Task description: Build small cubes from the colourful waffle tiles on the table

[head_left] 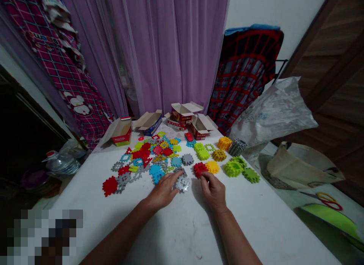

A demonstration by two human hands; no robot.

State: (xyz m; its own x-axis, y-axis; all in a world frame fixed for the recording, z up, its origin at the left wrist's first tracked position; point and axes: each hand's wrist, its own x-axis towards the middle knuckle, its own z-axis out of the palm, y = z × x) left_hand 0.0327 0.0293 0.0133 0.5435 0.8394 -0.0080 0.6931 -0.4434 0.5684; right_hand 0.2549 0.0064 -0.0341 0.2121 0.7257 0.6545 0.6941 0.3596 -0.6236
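Between the thumb and fingers of my left hand is a grey square building tile with notched edges and a window pattern. My right hand is curled, its fingertips beside a red stack of tiles; whether it touches the stack or holds something I cannot make out. A yellow stack stands just beyond it. Left of and past my left hand lies a loose pile of red, blue, grey and green pieces, with a blue tile close to the hand and a red gear-edged piece at its edge.
On the right of the white table stand a lime green stack, an orange stack and a dark grey stack. Several open boxes line the back, among them a blue one. Scissors lie beyond the right edge.
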